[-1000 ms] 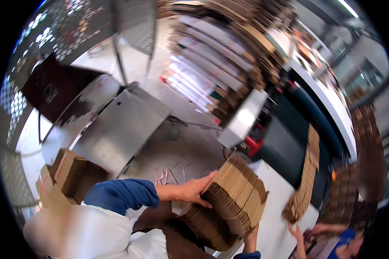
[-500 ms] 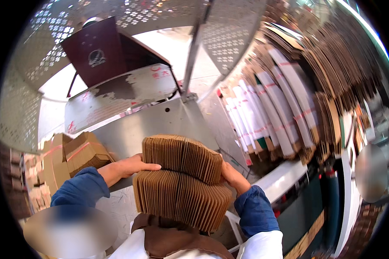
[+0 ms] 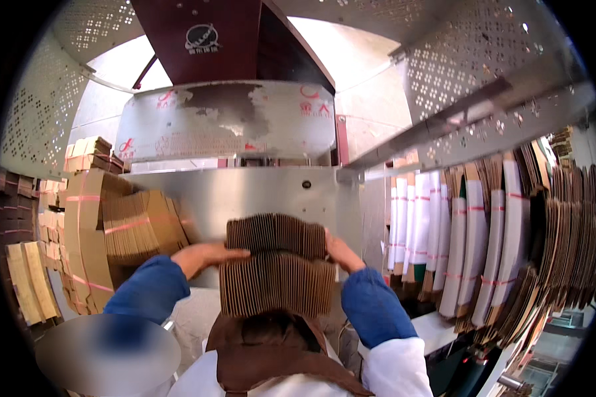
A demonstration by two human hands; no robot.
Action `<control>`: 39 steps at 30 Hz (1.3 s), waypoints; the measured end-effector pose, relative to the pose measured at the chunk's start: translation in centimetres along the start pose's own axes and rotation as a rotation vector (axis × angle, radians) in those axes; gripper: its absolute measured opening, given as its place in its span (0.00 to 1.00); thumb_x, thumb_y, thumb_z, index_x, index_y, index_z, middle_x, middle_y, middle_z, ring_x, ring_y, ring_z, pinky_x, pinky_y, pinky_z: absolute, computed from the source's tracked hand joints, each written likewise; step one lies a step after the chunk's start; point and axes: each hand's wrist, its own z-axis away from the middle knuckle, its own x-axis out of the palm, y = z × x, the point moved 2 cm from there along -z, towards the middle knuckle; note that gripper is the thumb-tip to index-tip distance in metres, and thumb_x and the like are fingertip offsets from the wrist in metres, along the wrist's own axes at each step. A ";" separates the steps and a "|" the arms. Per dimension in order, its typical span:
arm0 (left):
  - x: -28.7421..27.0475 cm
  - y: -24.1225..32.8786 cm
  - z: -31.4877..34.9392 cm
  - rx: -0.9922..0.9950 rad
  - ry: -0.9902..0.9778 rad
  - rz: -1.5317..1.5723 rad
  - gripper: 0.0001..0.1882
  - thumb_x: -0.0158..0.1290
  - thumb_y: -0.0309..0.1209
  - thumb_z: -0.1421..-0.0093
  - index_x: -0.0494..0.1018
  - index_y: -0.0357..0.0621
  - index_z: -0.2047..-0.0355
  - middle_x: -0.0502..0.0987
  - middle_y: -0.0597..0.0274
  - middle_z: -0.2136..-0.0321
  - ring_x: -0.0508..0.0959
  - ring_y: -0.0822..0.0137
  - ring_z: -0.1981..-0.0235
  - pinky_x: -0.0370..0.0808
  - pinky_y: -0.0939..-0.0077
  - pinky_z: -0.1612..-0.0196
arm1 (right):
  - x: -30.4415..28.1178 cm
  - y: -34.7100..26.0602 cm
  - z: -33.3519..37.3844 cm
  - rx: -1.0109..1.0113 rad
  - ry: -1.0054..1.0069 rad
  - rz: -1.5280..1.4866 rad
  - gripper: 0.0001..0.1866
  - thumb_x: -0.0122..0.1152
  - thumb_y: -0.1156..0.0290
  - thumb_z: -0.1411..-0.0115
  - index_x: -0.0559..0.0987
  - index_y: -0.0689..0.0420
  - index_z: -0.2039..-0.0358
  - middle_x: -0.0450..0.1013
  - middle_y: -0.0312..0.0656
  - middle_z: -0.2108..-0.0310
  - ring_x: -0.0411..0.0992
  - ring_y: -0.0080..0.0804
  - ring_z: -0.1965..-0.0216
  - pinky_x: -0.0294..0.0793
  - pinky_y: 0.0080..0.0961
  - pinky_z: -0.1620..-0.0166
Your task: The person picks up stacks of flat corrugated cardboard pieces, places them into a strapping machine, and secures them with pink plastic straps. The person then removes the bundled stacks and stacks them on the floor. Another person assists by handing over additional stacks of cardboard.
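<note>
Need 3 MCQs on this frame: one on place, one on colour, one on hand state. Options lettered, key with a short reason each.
1. Where is the stack of folded cardboard sheets?
A. on the floor
B. between both hands, in front of the metal panel
C. on the right-side rack

2. What colour are the person's sleeves?
A. blue
B. red
C. yellow

3. What is the left hand doing?
A. hanging free
B. pressed flat against the stack's left side
C. gripping a strap

Key: 1 B, the right hand and left hand flank the stack before the panel; 2 A, both forearms show blue fabric; 3 B, palm and fingers lie against the stack's edge.
</note>
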 end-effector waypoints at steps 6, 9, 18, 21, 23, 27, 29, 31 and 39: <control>-0.6 0.1 -0.9 0.044 -0.020 0.013 0.49 0.65 0.51 0.48 0.52 0.49 0.33 0.70 0.59 0.43 0.72 0.62 0.44 0.75 0.61 0.50 | -3.3 -6.2 2.8 -0.140 -0.364 0.133 0.46 0.53 0.32 0.44 0.69 0.63 0.43 0.76 0.51 0.57 0.75 0.43 0.56 0.77 0.34 0.58; -0.3 1.5 -1.1 0.091 -0.017 -0.005 0.49 0.66 0.47 0.49 0.52 0.49 0.33 0.70 0.58 0.44 0.72 0.61 0.45 0.75 0.60 0.50 | -2.3 -3.3 -1.2 -0.282 -0.193 0.289 0.43 0.58 0.35 0.46 0.70 0.60 0.43 0.75 0.55 0.53 0.74 0.46 0.51 0.72 0.34 0.49; 2.0 2.9 1.9 0.242 0.185 0.105 0.41 0.68 0.41 0.50 0.63 0.38 0.40 0.72 0.54 0.47 0.71 0.61 0.45 0.69 0.66 0.43 | -4.3 -6.6 0.4 -0.358 -0.106 0.398 0.48 0.64 0.39 0.49 0.60 0.57 0.36 0.75 0.54 0.52 0.73 0.55 0.51 0.70 0.40 0.47; 3.0 4.7 3.2 0.437 0.296 0.075 0.38 0.70 0.37 0.53 0.67 0.37 0.44 0.76 0.56 0.51 0.74 0.62 0.49 0.70 0.69 0.44 | -7.0 -11.8 4.4 -0.508 -0.035 0.380 0.53 0.67 0.40 0.51 0.55 0.57 0.34 0.75 0.54 0.52 0.74 0.57 0.53 0.71 0.41 0.48; 3.5 7.9 4.1 0.559 0.413 -0.040 0.39 0.71 0.34 0.55 0.68 0.37 0.44 0.77 0.57 0.52 0.75 0.63 0.49 0.69 0.69 0.43 | -8.7 -12.7 5.0 -0.648 0.035 0.276 0.57 0.76 0.56 0.57 0.51 0.57 0.33 0.68 0.55 0.44 0.69 0.53 0.45 0.69 0.38 0.43; 2.2 9.0 -1.3 0.866 0.579 -0.126 0.53 0.73 0.29 0.61 0.56 0.40 0.36 0.71 0.57 0.45 0.70 0.61 0.43 0.66 0.68 0.39 | -11.2 -11.5 2.1 -0.863 0.133 0.136 0.62 0.81 0.72 0.65 0.51 0.56 0.32 0.58 0.51 0.36 0.60 0.47 0.36 0.64 0.35 0.38; 3.0 11.5 -5.0 0.903 0.615 -0.218 0.61 0.73 0.28 0.62 0.46 0.42 0.32 0.61 0.55 0.37 0.61 0.61 0.36 0.61 0.67 0.36 | -11.7 -7.4 -3.1 -0.856 0.220 0.199 0.61 0.81 0.71 0.65 0.52 0.57 0.33 0.60 0.51 0.37 0.61 0.48 0.37 0.64 0.35 0.38; 3.4 12.3 -8.3 0.961 0.662 -0.172 0.63 0.74 0.29 0.63 0.44 0.43 0.32 0.57 0.55 0.34 0.57 0.62 0.34 0.59 0.67 0.34 | -12.9 -6.1 -5.8 -0.785 0.245 0.287 0.57 0.80 0.72 0.65 0.56 0.58 0.35 0.60 0.51 0.38 0.62 0.51 0.39 0.65 0.36 0.39; 4.3 9.3 -10.2 0.903 0.893 -0.287 0.57 0.72 0.33 0.62 0.51 0.36 0.35 0.61 0.46 0.40 0.62 0.47 0.38 0.62 0.60 0.37 | -8.0 0.2 -6.1 -0.603 0.303 -0.129 0.43 0.77 0.71 0.57 0.62 0.62 0.42 0.71 0.51 0.49 0.71 0.46 0.48 0.71 0.36 0.48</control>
